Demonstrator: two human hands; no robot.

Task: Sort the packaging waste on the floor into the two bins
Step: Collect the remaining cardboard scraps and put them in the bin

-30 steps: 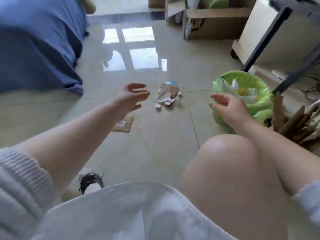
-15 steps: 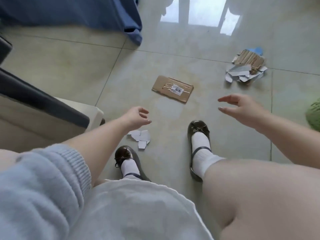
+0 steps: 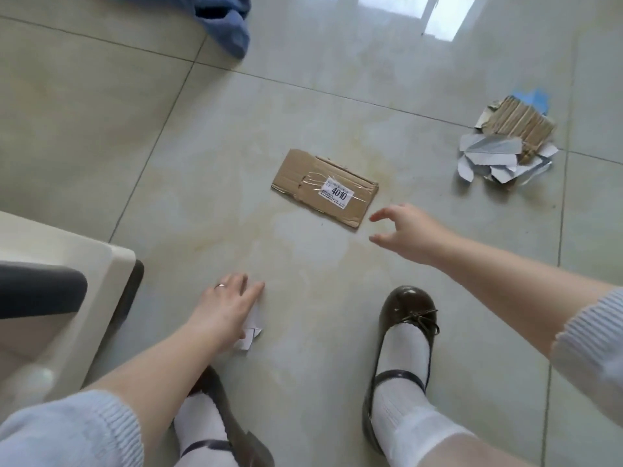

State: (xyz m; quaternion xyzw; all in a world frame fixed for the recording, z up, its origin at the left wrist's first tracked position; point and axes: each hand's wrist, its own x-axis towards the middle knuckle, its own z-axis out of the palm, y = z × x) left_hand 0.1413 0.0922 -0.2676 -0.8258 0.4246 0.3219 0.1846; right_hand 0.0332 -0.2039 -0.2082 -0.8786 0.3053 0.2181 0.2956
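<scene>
A: Item 1, small white torn paper scraps [image 3: 251, 332]: on floor tiles by the feet, under left hand [image 3: 226, 306], fingers flat, nothing held.
B: Item 2?
A: Flat brown cardboard piece w/ white label [image 3: 324, 188], just ahead of right hand [image 3: 406, 232], spread wide, empty.
B: Tip?
A: Slide fingertips under an edge, then pinch; lies flush.

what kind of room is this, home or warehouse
Probably a room in a home: glossy pale tiled floor, a blue fabric cover hanging at the top, and cream furniture on the left. Only scraps like the flat brown cardboard piece litter it.
</scene>
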